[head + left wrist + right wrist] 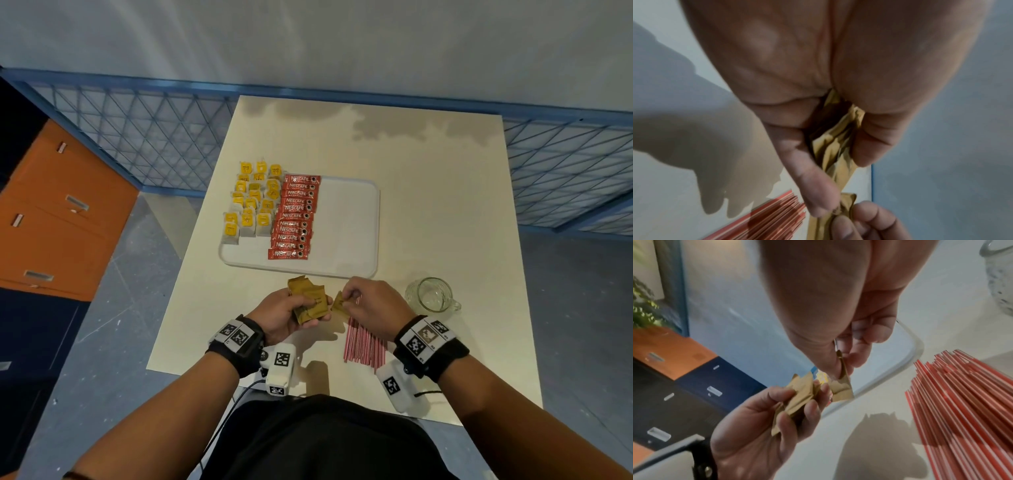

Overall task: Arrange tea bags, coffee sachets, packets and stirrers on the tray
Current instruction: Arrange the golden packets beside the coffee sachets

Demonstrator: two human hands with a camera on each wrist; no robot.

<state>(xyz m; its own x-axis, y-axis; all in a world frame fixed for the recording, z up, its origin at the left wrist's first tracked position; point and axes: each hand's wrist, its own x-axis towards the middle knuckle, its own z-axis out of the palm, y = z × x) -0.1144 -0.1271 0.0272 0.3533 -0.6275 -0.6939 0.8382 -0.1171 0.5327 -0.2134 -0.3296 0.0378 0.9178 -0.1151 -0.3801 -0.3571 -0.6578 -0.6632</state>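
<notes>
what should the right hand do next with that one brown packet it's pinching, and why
Probably carry it forward and lay it on the bare right part of the tray. The right hand pinches a single brown packet, the left hand holds the remaining bunch, and the tea bags and coffee sachets already fill the tray's left side in rows.
</notes>
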